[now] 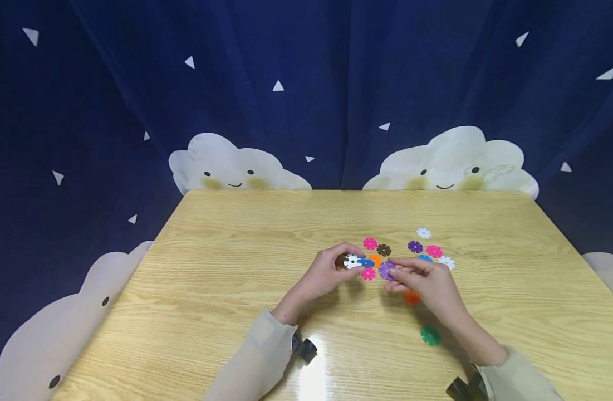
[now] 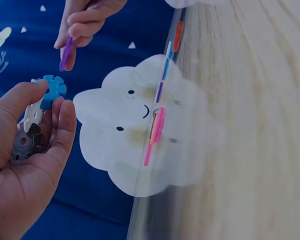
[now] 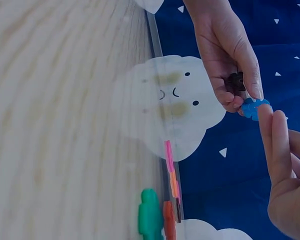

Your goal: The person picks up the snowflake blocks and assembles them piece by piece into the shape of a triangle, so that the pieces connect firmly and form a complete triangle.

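My left hand (image 1: 330,268) pinches a short chain of notched plastic discs above the table. The chain runs from a dark brown disc (image 2: 27,142) through a white disc (image 2: 34,114) to a blue disc (image 2: 54,90), whose outer edge points toward the right hand. Between thumb and fingers my right hand (image 1: 428,281) holds a purple disc (image 1: 386,270), a small gap away from the blue one in the head view. In the left wrist view the purple disc (image 2: 66,54) is seen nearly edge-on. My own fingers hide it in the right wrist view.
Loose discs lie on the wooden table (image 1: 211,312) around the hands: pink (image 1: 369,243), brown (image 1: 383,250), orange (image 1: 374,260), dark purple (image 1: 415,247) and white (image 1: 423,233) among them. A red-orange disc (image 1: 411,297) and a green disc (image 1: 430,336) lie nearer the front.
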The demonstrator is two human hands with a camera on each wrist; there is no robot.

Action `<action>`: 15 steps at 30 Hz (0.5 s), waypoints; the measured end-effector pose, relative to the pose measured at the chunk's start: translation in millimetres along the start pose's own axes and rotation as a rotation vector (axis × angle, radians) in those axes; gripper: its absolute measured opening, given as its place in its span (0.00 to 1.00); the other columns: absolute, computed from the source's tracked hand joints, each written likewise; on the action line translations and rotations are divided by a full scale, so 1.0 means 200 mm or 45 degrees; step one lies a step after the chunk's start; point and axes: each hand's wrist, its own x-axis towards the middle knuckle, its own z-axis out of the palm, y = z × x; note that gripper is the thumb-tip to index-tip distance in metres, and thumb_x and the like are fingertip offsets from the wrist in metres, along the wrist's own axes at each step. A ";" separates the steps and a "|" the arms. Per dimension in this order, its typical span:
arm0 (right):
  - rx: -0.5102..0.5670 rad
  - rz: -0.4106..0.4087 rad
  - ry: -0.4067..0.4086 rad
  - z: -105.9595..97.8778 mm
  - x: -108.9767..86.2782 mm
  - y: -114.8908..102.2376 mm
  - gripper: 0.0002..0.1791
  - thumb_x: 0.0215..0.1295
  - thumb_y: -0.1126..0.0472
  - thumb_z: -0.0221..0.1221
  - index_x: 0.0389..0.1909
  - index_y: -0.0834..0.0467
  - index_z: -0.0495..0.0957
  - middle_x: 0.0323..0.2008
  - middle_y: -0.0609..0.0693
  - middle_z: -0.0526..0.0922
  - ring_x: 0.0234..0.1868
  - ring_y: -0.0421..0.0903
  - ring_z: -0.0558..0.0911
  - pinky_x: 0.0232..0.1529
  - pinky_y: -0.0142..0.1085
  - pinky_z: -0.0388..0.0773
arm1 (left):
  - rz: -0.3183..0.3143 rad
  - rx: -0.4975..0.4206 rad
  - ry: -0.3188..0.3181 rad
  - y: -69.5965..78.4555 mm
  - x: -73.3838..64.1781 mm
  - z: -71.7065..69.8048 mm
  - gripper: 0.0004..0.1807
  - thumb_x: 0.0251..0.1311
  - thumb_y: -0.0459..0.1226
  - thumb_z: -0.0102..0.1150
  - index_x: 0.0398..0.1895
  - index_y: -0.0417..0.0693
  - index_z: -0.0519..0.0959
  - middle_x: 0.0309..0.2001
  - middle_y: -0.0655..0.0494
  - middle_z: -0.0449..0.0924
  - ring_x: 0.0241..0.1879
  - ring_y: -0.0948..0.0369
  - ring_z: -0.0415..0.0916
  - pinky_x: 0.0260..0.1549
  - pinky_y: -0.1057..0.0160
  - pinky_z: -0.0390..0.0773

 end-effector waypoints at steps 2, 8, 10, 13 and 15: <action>0.038 -0.007 -0.011 0.00 0.01 0.00 0.23 0.66 0.56 0.63 0.54 0.68 0.78 0.34 0.56 0.89 0.31 0.47 0.89 0.39 0.34 0.86 | 0.007 0.000 -0.006 0.00 0.00 0.00 0.16 0.61 0.36 0.65 0.51 0.42 0.79 0.48 0.48 0.83 0.37 0.67 0.76 0.35 0.75 0.78; 0.103 -0.004 -0.037 0.02 0.02 -0.01 0.24 0.67 0.58 0.62 0.56 0.72 0.76 0.32 0.46 0.89 0.30 0.44 0.89 0.39 0.34 0.86 | 0.013 0.000 -0.011 0.00 0.00 0.01 0.15 0.60 0.35 0.65 0.50 0.44 0.79 0.46 0.48 0.83 0.33 0.68 0.75 0.31 0.75 0.77; 0.107 -0.007 -0.045 0.02 0.02 -0.01 0.24 0.67 0.58 0.61 0.56 0.72 0.75 0.32 0.46 0.89 0.30 0.44 0.89 0.40 0.33 0.86 | 0.013 0.006 -0.014 0.00 0.00 0.01 0.15 0.61 0.35 0.65 0.50 0.43 0.79 0.46 0.48 0.83 0.31 0.68 0.73 0.30 0.76 0.75; 0.107 -0.015 -0.057 0.02 0.02 -0.01 0.24 0.67 0.58 0.61 0.56 0.72 0.75 0.31 0.49 0.89 0.30 0.45 0.89 0.40 0.31 0.86 | 0.011 0.011 -0.024 0.00 0.00 0.01 0.16 0.61 0.35 0.65 0.52 0.41 0.79 0.46 0.47 0.83 0.31 0.69 0.72 0.29 0.76 0.74; 0.098 -0.020 -0.061 0.02 0.03 -0.01 0.24 0.67 0.58 0.61 0.55 0.72 0.76 0.31 0.52 0.89 0.29 0.45 0.89 0.40 0.31 0.86 | 0.009 0.010 -0.031 0.00 0.00 0.01 0.17 0.61 0.35 0.64 0.52 0.40 0.78 0.46 0.47 0.82 0.31 0.69 0.71 0.29 0.76 0.73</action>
